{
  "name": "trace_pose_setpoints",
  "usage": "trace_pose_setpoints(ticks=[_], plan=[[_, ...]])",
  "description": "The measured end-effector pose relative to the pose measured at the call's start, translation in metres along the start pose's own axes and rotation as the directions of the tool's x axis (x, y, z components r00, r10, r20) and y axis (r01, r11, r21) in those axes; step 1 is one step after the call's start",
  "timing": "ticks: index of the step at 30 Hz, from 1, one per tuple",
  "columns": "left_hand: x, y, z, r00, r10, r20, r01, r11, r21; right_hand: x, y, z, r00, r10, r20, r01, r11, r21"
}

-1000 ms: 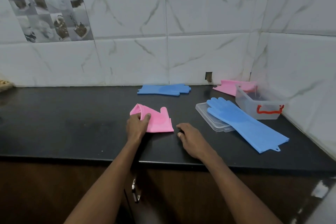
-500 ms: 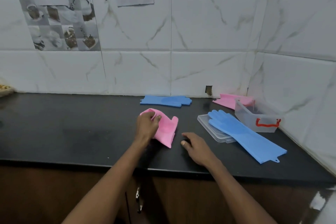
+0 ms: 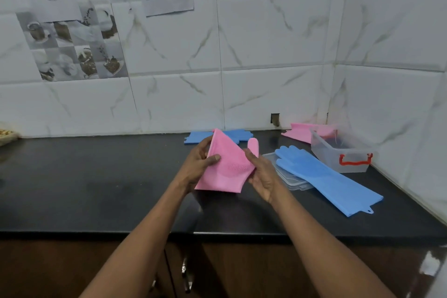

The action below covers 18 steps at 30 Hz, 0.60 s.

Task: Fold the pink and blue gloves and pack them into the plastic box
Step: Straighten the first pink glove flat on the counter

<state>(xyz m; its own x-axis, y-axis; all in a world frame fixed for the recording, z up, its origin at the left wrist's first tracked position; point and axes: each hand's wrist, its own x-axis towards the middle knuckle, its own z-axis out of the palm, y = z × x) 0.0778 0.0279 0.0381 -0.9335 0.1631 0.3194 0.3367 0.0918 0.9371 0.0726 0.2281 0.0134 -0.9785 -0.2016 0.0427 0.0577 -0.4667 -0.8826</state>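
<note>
A folded pink glove (image 3: 227,167) is held up above the black counter (image 3: 96,189) by both hands. My left hand (image 3: 197,164) grips its left edge, thumb on the front. On its right edge, my right hand (image 3: 262,172) pinches it, with the glove's thumb sticking up behind. One long blue glove (image 3: 326,179) lies flat to the right, partly over a clear lid (image 3: 287,176). The clear plastic box (image 3: 343,152) with a red handle stands at the right. A second pink glove (image 3: 302,132) lies behind the box. Another blue glove (image 3: 235,135) lies by the back wall, partly hidden.
White tiled walls (image 3: 266,68) close the counter at the back and right, forming a corner behind the box. Something pale sits at the far left edge (image 3: 7,134). Brown cabinet doors (image 3: 60,271) are below the counter's front edge.
The pink glove went from lying on the counter under my left hand to being lifted off it. My right hand left the counter and took the glove's right edge.
</note>
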Motion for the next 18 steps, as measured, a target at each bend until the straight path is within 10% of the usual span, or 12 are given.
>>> trace_pose_setpoints(ticks=[9,12,15,18], plan=[[0.006,0.021,-0.007,0.981,-0.190,0.027,0.192,0.978,-0.076,0.007,-0.030,0.015,0.979,-0.205,-0.020,0.206,0.971,0.121],[0.012,0.031,-0.005,0.981,-0.191,-0.033,0.169,0.928,-0.331,0.007,-0.036,0.024,0.973,-0.228,0.022,0.224,0.967,0.124],[0.014,0.047,-0.010,0.953,-0.277,0.121,0.290,0.728,-0.621,0.009,-0.049,0.030,0.968,-0.249,0.039,0.242,0.960,0.139],[0.016,0.061,-0.007,0.904,-0.356,0.236,0.427,0.727,-0.538,0.014,-0.063,0.038,0.964,-0.265,0.003,0.265,0.963,0.047]])
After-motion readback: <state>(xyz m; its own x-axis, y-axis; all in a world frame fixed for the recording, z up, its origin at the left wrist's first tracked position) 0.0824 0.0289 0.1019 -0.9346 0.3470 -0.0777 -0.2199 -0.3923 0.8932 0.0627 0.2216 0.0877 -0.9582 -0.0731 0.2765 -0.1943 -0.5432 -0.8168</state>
